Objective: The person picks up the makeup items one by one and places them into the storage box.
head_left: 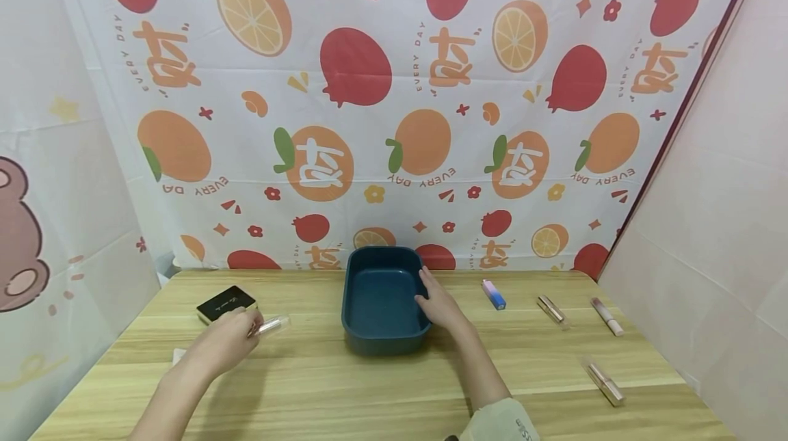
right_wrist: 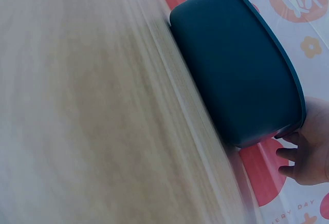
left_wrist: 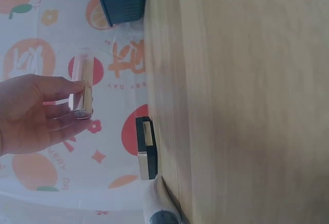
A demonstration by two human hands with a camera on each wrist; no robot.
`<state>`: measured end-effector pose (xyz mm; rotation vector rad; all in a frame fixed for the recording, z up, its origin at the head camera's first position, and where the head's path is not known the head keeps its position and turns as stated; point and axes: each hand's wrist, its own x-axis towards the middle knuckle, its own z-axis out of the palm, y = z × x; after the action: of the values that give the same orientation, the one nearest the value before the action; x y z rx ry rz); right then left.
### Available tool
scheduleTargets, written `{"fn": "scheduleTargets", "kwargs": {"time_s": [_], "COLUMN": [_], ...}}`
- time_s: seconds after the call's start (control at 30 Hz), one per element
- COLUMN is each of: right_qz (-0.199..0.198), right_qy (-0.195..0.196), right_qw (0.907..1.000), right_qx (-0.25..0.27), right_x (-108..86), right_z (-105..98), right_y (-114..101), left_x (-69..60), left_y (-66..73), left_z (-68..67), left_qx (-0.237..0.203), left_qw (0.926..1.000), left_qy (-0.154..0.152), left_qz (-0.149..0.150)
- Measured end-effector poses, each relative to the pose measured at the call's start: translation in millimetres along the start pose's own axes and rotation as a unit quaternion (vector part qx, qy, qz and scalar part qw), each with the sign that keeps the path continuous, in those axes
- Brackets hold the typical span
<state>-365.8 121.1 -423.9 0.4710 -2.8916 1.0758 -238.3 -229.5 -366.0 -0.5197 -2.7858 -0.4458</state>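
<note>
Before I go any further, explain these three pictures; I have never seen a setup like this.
There is no machine here, just a person's two bare hands. The wide picture comes from a camera worn on the head, looking forward and down. The two tilted ones come from cameras on the left and right wrists.

The left hand holds a slim clear-ended tube. The right hand is at the right rim of a dark blue bin. On the wooden table also lie a black-topped case, a pink-and-blue stick and three other slim tubes. Something white is mostly hidden.
</note>
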Motion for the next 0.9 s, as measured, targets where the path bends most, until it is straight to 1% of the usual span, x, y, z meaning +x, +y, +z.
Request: {"fn": "scheduleTargets", "kwargs": {"time_s": [0.1,0.37,0.67,0.8,0.9], "right_qz": [-0.003,-0.005,-0.007,-0.008,-0.012], "right_qy": [0.000,-0.002,-0.001,0.000,0.000], "right_qw": [1.0000,1.0000,1.0000,1.0000,0.9999], "right_qx": [-0.001,-0.001,0.001,0.000,-0.001], "right_x": [0.0,0.3,0.3,0.1,0.0], "right_z": [0.0,0.4,0.1,-0.4,-1.0], "right_y": [-0.4,0.2,1.0,1.2,0.5], "left_x": [1.0,5.6,11.9,14.1,15.0], "left_y": [3.0,11.1,18.6,21.9,24.2], "left_z": [-1.2,-2.4,0.1,1.4,2.4], "left_qx": [-0.006,-0.021,-0.014,-0.013,-0.012], "left_qw": [1.0000,0.9996,0.9997,0.9993,0.9992], "left_qy": [0.003,-0.004,0.009,0.005,0.005], "left_qz": [-0.004,-0.020,-0.018,-0.034,-0.039]}}
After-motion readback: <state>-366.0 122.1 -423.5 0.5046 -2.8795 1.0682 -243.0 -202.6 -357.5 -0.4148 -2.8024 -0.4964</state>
